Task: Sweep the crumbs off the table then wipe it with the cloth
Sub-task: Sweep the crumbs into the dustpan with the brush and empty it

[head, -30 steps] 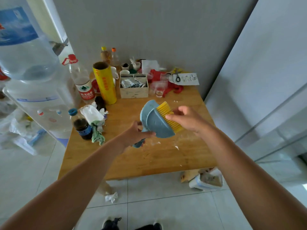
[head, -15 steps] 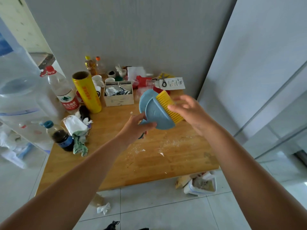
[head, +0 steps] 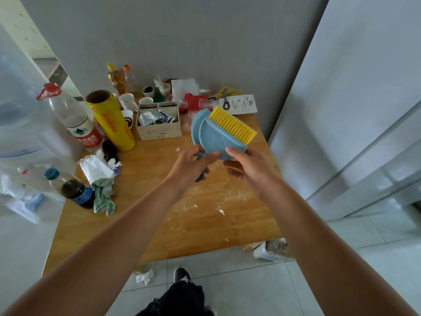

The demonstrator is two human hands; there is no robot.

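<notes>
A small blue dustpan (head: 196, 130) with a blue brush (head: 216, 140) nested in it, yellow bristles (head: 232, 124) pointing up and right, is held above the wooden table (head: 145, 208). My left hand (head: 189, 166) grips the blue handle from below. My right hand (head: 248, 166) pinches the lower right edge of the brush body. White crumbs (head: 205, 199) lie scattered on the table under and in front of my hands. A crumpled green cloth (head: 103, 199) lies at the table's left edge.
The back of the table holds a yellow roll (head: 111, 119), a large water bottle (head: 73, 117), a cardboard box (head: 159, 124), cups, oil bottles and scissors (head: 224, 100). A dark bottle (head: 73, 190) stands by the cloth. A water dispenser is on the left, a bin (head: 273, 249) on the floor.
My right hand slid from the yellow bristles down to the lower edge of the blue brush body. The view shifted and the set sits slightly higher above the table.
</notes>
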